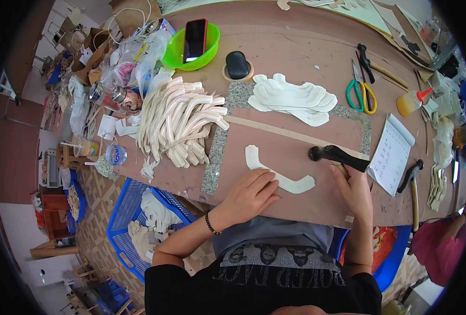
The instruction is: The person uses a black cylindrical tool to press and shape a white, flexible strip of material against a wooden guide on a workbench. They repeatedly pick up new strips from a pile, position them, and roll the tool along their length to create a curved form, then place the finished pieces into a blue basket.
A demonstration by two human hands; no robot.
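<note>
The left hand (pixel 251 193) lies flat on the near part of the brown worktop (pixel 296 47), its fingers (pixel 267 181) spread and pressing down on the near edge of a curved cream cut-out piece (pixel 280 176). The piece lies on the worktop just in front of the person, bending from a short upright end on the left to a rounded end on the right. The right hand (pixel 355 186) sits just right of that piece, its fingers closed around the handle of a black hammer (pixel 338 155), whose round head points left and hovers close above the piece's right end.

To the near left, below the worktop's edge, a blue basket (pixel 120 231) holds more cream pieces. Farther back on the left, a big heap of cream curved strips (pixel 178 123) rests on the worktop, and right of it a fanned stack of white pieces (pixel 293 97). On the right lie a white notepad (pixel 393 155), green-and-yellow-handled scissors (pixel 361 92) and a yellow glue bottle with a red tip (pixel 412 101). At the far left, a green bowl (pixel 178 55) carries a phone in a red case (pixel 194 39), with a black rounded object (pixel 237 64) beside it.
</note>
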